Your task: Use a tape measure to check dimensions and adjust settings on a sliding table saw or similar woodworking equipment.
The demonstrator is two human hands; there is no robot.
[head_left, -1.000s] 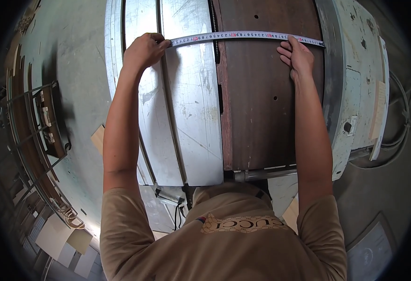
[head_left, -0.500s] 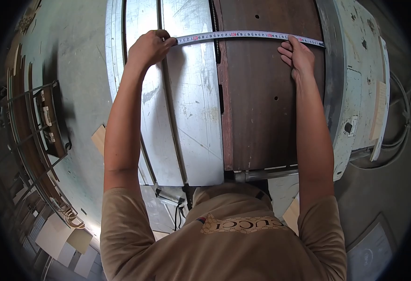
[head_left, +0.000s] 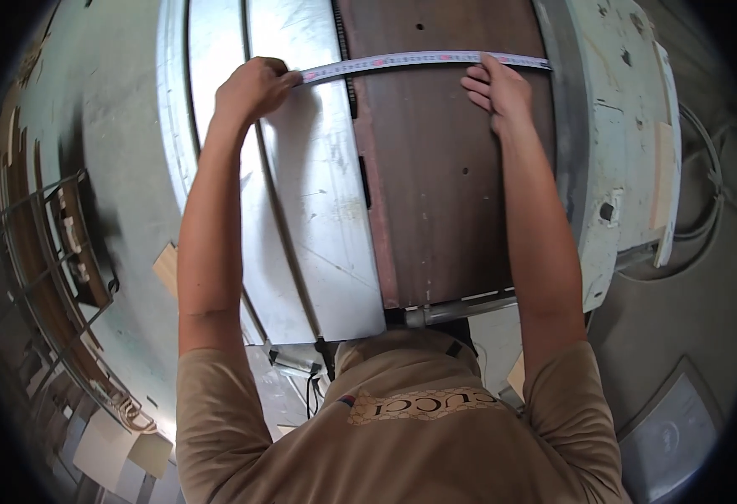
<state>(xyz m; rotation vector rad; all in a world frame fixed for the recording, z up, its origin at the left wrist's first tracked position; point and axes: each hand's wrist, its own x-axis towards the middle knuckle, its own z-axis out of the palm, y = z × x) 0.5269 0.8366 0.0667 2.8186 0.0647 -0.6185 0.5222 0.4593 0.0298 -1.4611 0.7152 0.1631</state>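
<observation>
A white steel tape measure blade (head_left: 410, 59) stretches crosswise over a machine table, bowing slightly upward in the middle. My left hand (head_left: 255, 88) is closed around its left end, above the silver metal table (head_left: 318, 235). Whether the tape's case is inside that hand is hidden. With thumb and forefinger, my right hand (head_left: 504, 91) pinches the blade near its right end, the other fingers curled loosely below. That end reaches the right edge of the brown plate (head_left: 423, 134).
Grooves run lengthwise along the silver table. A pale green machine housing (head_left: 624, 126) stands to the right, with a cable (head_left: 708, 206) beyond it. At the left is a metal rack (head_left: 49, 252) holding long strips. A metal bar (head_left: 469, 309) crosses the table's near edge.
The whole view has shifted, so the table appears further left. My left hand has moved rightward over the silver table, closer to the brown plate. My right hand keeps its pinch on the blade.
</observation>
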